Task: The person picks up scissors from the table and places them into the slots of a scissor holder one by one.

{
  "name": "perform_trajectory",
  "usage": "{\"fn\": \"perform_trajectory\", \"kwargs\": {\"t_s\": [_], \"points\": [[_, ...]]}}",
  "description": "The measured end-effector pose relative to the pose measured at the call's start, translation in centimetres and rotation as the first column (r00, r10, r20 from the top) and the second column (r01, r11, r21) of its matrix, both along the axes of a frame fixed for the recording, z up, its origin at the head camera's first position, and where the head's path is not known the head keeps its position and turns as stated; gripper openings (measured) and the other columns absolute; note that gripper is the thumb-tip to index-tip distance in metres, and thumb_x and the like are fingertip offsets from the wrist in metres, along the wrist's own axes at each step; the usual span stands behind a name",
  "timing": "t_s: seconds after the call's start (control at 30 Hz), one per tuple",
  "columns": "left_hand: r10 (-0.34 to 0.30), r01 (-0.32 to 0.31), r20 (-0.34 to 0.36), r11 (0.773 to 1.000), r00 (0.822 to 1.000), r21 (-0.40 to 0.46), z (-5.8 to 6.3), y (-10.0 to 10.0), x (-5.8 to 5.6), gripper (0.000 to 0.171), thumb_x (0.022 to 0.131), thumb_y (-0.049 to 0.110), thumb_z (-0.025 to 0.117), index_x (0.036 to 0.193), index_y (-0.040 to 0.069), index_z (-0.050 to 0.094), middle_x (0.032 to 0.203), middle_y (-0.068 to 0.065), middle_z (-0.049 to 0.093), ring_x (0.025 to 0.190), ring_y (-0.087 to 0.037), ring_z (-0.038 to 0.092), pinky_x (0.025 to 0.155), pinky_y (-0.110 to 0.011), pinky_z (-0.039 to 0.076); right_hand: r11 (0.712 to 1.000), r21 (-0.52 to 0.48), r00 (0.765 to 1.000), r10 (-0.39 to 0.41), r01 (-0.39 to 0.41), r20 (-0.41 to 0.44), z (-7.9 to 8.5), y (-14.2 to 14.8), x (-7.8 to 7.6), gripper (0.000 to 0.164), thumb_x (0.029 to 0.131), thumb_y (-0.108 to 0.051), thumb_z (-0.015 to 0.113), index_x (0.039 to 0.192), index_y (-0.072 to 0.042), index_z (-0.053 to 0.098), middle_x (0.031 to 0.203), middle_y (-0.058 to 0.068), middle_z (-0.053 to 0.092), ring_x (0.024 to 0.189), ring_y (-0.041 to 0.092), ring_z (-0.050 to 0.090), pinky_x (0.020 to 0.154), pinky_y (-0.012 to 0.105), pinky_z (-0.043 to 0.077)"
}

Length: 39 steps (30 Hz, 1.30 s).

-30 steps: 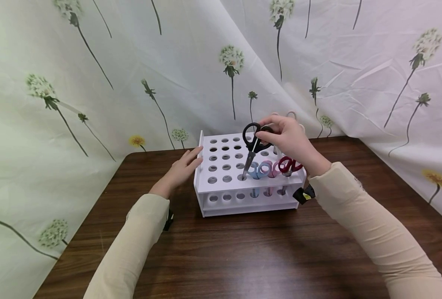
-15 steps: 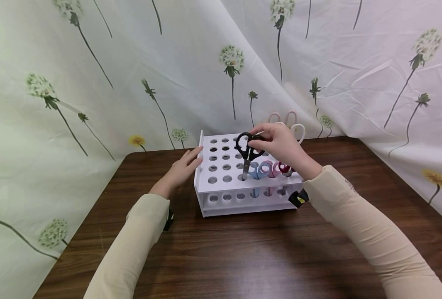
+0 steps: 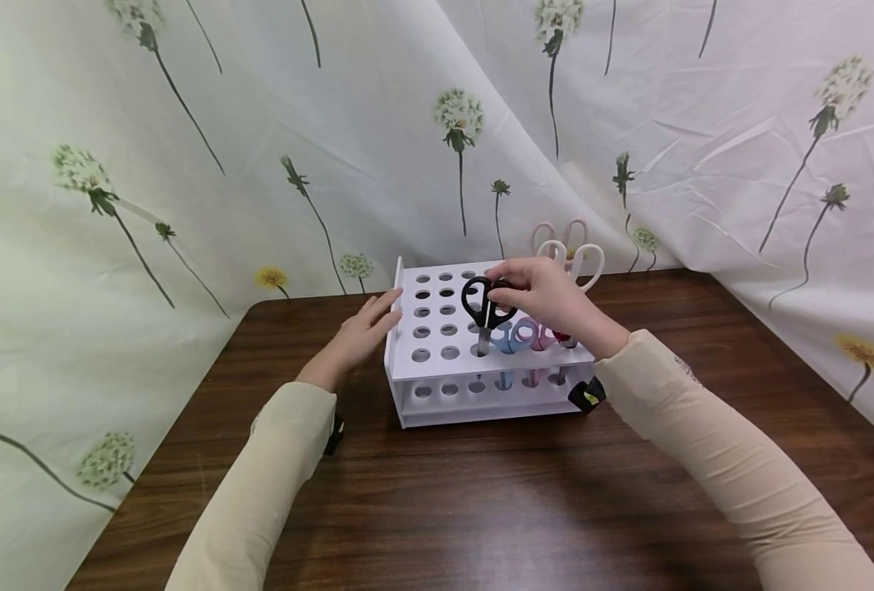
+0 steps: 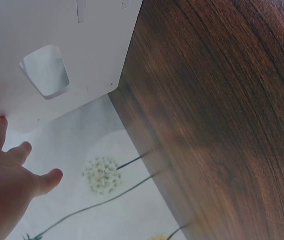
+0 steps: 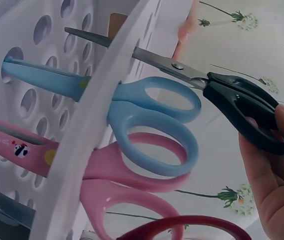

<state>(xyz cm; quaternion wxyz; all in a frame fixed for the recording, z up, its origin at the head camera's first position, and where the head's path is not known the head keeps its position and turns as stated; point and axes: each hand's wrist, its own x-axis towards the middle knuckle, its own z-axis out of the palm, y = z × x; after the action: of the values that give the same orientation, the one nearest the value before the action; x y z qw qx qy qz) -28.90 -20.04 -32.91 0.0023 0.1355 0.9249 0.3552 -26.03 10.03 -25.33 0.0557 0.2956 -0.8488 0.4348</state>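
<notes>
My right hand (image 3: pixel 547 295) pinches the black handle of a pair of scissors (image 5: pixel 236 102) between thumb and fingers. In the right wrist view their steel blades pass point first through a hole in the upper shelf of a white rack (image 3: pixel 433 343), the tip reaching toward the lower shelf. The black handle stays above the shelf. Beside them, light blue scissors (image 5: pixel 117 115), pink scissors (image 5: pixel 97 165) and red-handled scissors (image 5: pixel 181 220) stand in neighbouring holes of the front row. My left hand (image 3: pixel 355 336) touches the rack's left side panel with its fingertips, fingers extended.
White-handled scissors (image 3: pixel 601 263) and pale pink scissors (image 3: pixel 533 234) stand at the rack's back right. The rack sits on a dark wooden table (image 3: pixel 437 501). A white curtain (image 3: pixel 377 123) with a dandelion print hangs behind and along both sides.
My right hand has moved left and down with the black scissors, which now stand more upright and deeper in the hole. The left hand has not moved.
</notes>
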Motion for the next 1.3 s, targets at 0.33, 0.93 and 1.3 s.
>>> {"fn": "perform_trajectory", "kwargs": {"t_s": [0.33,0.93,1.3], "points": [[-0.008,0.008,-0.001,1.0,1.0,0.012,-0.1,0.1,-0.3,0.057,0.095,0.053,0.033,0.147,0.032,0.024,0.152,-0.005,0.015,0.138,-0.025,0.002,0.102,-0.06,0.009,0.998,0.064,0.999,0.026,-0.028,0.027,-0.9,-0.2,-0.2,0.024,0.087,-0.01,0.065,0.11,-0.004,0.064,0.104,0.011,0.066,0.078,0.017,0.065,0.077,0.035,0.048],[-0.003,0.003,0.01,1.0,1.0,0.024,-0.1,0.2,-0.2,0.056,0.095,0.054,0.034,0.146,0.033,0.024,0.152,-0.004,0.014,0.138,-0.024,0.003,0.103,-0.057,0.013,0.996,0.04,0.997,0.074,-0.075,0.015,-1.6,-0.1,-0.3,0.019,0.086,-0.004,0.064,0.105,0.002,0.064,0.093,0.009,0.068,0.086,0.017,0.063,0.077,0.034,0.048],[0.006,-0.005,0.025,1.0,1.0,-0.005,0.2,0.0,-0.1,0.058,0.093,0.059,0.033,0.146,0.037,0.023,0.152,-0.002,0.012,0.138,-0.023,0.0,0.102,-0.06,0.01,0.998,0.017,0.998,0.054,-0.054,0.032,-0.5,0.7,-0.5,0.02,0.088,-0.008,0.063,0.107,-0.001,0.065,0.095,0.009,0.067,0.087,0.018,0.063,0.077,0.033,0.05]]}}
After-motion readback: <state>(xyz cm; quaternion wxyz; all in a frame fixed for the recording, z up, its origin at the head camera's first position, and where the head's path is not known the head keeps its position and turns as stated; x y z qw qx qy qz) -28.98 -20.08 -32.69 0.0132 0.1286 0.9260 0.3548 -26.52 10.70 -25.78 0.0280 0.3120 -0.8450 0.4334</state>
